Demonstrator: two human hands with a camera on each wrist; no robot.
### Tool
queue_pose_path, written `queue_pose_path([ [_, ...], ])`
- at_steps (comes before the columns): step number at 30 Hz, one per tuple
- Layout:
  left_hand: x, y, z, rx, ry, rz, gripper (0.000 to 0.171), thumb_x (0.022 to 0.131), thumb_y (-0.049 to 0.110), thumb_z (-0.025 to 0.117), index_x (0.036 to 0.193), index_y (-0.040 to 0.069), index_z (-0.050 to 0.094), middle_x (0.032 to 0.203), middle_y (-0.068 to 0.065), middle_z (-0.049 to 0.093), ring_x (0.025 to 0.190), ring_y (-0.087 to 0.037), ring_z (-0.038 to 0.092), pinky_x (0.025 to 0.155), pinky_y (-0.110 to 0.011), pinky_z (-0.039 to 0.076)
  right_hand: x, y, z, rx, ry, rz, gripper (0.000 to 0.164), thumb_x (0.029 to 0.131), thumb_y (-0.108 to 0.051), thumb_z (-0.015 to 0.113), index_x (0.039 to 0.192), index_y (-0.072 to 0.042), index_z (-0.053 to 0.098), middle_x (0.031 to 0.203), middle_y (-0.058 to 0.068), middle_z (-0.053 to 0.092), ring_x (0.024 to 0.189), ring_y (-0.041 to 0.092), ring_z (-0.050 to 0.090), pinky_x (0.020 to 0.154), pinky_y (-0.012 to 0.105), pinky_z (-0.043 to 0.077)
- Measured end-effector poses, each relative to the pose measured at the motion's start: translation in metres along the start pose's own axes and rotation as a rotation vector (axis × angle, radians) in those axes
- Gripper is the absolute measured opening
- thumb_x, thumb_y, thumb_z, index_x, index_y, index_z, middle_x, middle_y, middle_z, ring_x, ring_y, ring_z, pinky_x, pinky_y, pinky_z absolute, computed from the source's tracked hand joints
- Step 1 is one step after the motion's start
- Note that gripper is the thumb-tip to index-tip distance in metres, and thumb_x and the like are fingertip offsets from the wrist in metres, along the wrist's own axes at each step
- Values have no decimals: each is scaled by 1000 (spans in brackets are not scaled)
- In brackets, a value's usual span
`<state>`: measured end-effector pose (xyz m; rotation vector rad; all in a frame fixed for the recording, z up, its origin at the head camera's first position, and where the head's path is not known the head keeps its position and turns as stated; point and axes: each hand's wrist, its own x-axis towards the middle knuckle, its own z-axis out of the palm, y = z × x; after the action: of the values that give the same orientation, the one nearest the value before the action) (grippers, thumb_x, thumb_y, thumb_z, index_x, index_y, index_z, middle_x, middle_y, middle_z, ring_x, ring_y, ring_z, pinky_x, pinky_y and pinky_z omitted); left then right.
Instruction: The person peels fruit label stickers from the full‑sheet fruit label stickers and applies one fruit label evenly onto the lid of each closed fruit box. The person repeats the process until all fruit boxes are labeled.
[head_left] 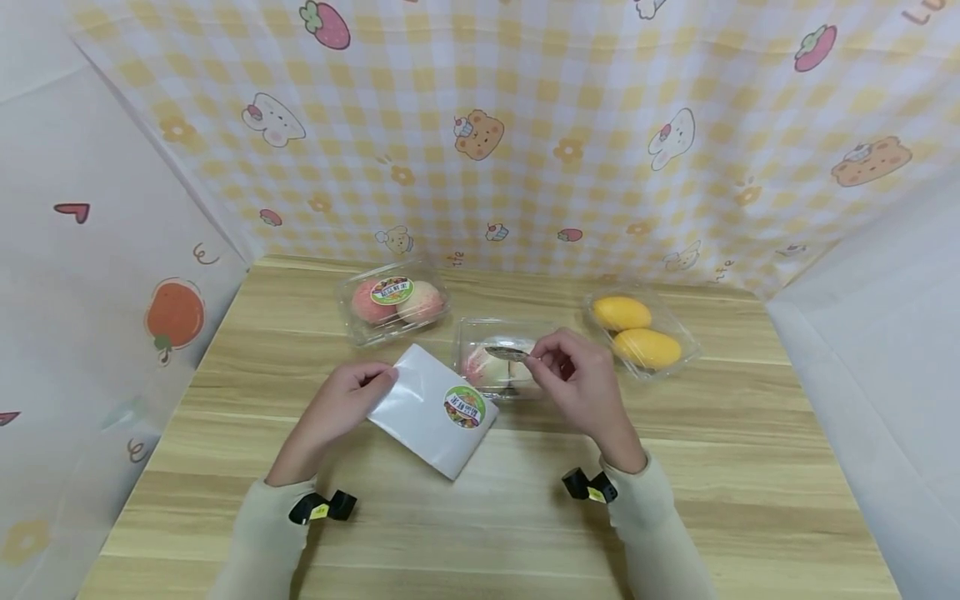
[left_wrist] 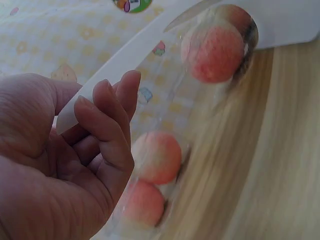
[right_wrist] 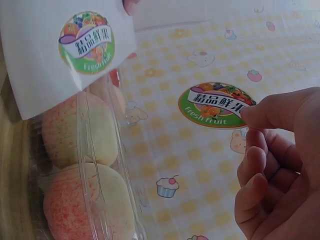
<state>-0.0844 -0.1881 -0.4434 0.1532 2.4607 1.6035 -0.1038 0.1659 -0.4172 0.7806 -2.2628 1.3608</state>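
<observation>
My left hand (head_left: 337,408) grips the left corner of a white sticker sheet (head_left: 412,404), thumb on one face and curled fingers behind, as the left wrist view shows. One oval fruit label (head_left: 465,407) is on the sheet near its right end. Between thumb and index finger, my right hand (head_left: 581,379) pinches the edge of a loose oval "Fresh fruit" sticker (right_wrist: 215,106). That sticker hangs over a clear plastic box (head_left: 468,335) with two pink and cream peaches (right_wrist: 80,130) in it. The sheet overlaps this box's left front corner in the head view.
Back left, another clear box (head_left: 363,337) holds two peaches and bears an oval label (head_left: 392,291). A third clear box (head_left: 678,321) with two yellow mangoes (head_left: 647,348) lies to the right. Behind the wooden table (head_left: 750,467) hangs a checked cloth (head_left: 525,100).
</observation>
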Motion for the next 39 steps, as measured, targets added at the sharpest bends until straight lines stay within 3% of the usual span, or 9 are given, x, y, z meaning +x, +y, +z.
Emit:
queue_pose_path([
  [7,-9,-13,-14,71,42,-45,31,114,21,61,120,-1,80,96,-7,72,85,-21,60,75,-31,50,-1,1,-2,22,14,33,16,93,7,80,92,-7,73,78,-2,65,61,13,52,56,19,42],
  [13,-15,-26,-25,125,48,-118,38,116,28,57,130,0,78,115,-11,76,101,-23,64,89,-35,52,-2,1,-3,25,13,55,16,94,7,80,93,-7,73,78,-2,65,61,14,51,57,18,42],
  [19,-19,-38,-38,196,74,-130,38,116,27,56,129,-1,78,120,-13,76,106,-24,64,93,-40,51,-2,1,-3,29,13,59,15,94,7,81,93,-6,73,78,-2,65,61,14,51,56,18,42],
  [27,-17,-55,-54,258,90,-196,49,115,31,55,136,-11,70,136,-31,69,125,-44,64,102,-60,50,-2,3,-5,27,14,56,15,93,7,81,93,-7,73,77,-2,65,60,13,51,56,18,42],
  [32,-11,-68,-63,303,142,-234,44,112,28,59,128,-10,74,128,-33,70,113,-42,65,90,-50,53,-2,3,-6,24,16,53,15,93,7,80,92,-6,73,77,-2,65,60,13,51,56,18,42],
  [39,-6,-67,-72,389,193,-242,44,113,27,57,124,-12,73,121,-33,72,99,-39,65,73,-39,48,-2,3,-7,25,18,57,16,93,7,81,92,-6,73,77,-2,65,60,13,51,55,18,42],
])
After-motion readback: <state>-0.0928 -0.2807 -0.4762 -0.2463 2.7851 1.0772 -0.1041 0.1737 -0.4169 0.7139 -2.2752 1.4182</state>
